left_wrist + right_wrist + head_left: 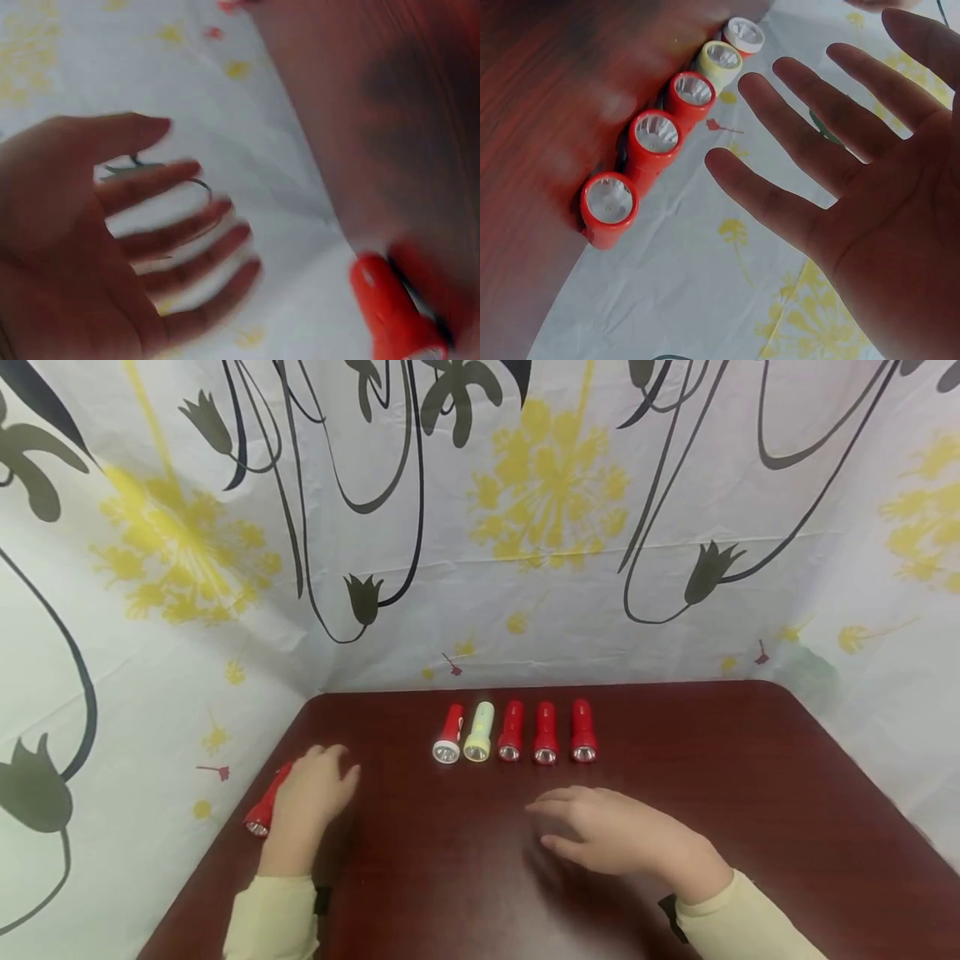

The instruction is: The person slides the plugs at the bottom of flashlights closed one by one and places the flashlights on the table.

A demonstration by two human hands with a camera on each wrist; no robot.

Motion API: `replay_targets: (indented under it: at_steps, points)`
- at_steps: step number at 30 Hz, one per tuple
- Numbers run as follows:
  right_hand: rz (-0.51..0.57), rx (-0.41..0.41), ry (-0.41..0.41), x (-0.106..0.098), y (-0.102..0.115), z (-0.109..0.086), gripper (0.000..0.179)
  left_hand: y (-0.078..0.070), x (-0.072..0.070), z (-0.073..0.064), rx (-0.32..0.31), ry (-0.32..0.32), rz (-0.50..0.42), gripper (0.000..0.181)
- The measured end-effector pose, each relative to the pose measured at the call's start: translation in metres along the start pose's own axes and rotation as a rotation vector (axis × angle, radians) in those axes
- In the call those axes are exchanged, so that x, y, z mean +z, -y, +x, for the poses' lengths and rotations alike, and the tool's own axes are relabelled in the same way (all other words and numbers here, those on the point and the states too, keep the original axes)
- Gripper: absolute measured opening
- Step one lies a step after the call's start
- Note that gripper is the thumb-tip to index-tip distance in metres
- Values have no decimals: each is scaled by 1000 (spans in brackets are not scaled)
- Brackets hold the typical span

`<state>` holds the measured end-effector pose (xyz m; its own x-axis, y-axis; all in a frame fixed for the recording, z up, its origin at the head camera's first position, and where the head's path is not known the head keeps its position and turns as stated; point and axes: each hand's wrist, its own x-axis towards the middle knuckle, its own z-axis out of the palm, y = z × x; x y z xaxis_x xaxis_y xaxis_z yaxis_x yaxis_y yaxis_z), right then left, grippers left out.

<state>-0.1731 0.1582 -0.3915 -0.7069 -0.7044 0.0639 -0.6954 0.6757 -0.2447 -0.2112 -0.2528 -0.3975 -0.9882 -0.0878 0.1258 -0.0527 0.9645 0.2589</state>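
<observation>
My left hand [311, 793] is over the table's left side, partly covering a red flashlight [259, 817] that lies at the edge. In the left wrist view the fingers are apart with nothing held, and a red flashlight [386, 304] shows at lower right, blurred. My right hand [615, 831] hovers over the table's middle, its fingers extended and free of any object. Beyond it stretches a row of flashlights: a red one with a white head [453, 727], a pale yellow-green one [482, 720], and several all-red ones, such as the rightmost flashlight [582, 722]. Their lenses face me.
The dark reddish-brown table [450, 877] has rounded far corners. Right behind and beside it hangs a white cloth [570, 635] printed with yellow and grey flowers. The row of flashlights lies near the far edge.
</observation>
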Motion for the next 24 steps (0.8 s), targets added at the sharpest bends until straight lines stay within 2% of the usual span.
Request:
replay_targets:
  at_steps: [4, 9, 12, 17, 22, 24]
  points:
    - [16, 7, 21, 5, 1, -2, 42, 40, -2, 19, -141, 84, 39, 62]
    - [49, 1, 54, 12, 3, -5, 42, 78, 1, 32, -253, 218, 35, 73]
    - [55, 4, 62, 15, 4, -7, 42, 93, 5, 37, -272, 249, 34, 72]
    - [58, 26, 67, 16, 3, -8, 42, 111, 14, 50, -245, 287, 34, 70]
    - [41, 3, 49, 16, 3, -10, 41, 130, 31, 64, -253, 261, 2, 62]
    - [35, 0, 45, 17, 3, -11, 41, 132, 32, 64, -246, 242, -17, 55]
